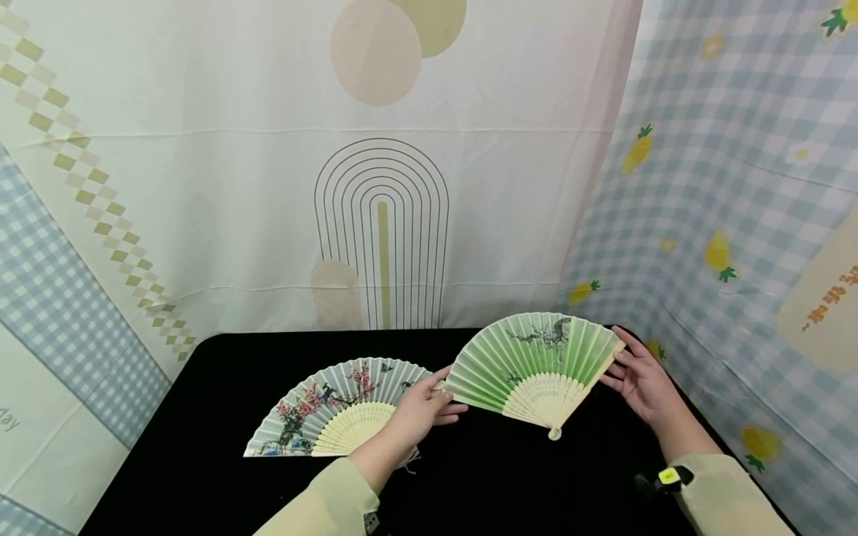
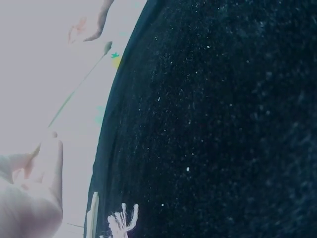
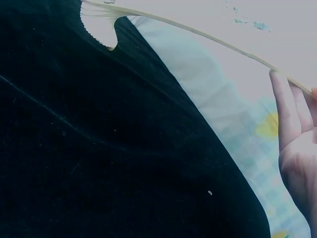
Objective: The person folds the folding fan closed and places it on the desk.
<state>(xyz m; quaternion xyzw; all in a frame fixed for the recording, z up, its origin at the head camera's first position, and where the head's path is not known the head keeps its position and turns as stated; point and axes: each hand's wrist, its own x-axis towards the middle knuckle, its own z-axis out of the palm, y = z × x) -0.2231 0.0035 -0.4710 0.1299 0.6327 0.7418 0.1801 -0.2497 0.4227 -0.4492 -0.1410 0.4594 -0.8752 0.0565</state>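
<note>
A green folding fan [image 1: 529,353], spread wide with a dark branch design, is held up above the black table by both hands. At its left end, my left hand [image 1: 421,409] pinches the fan's edge between thumb and fingers. My right hand [image 1: 643,380] grips the pale outer rib on the other end; the right wrist view shows the fingers [image 3: 285,101] against that rib. A second spread folding fan [image 1: 298,413], pale with pink blossoms, lies to the left, partly hidden behind my left hand and forearm. Its pale tassel [image 2: 123,220] shows in the left wrist view.
A black cloth covers the table [image 1: 509,491]. Behind it hangs a white curtain [image 1: 234,223] with printed arches, and along the right side a blue checked curtain [image 1: 670,298] with pineapples meets the table's edge.
</note>
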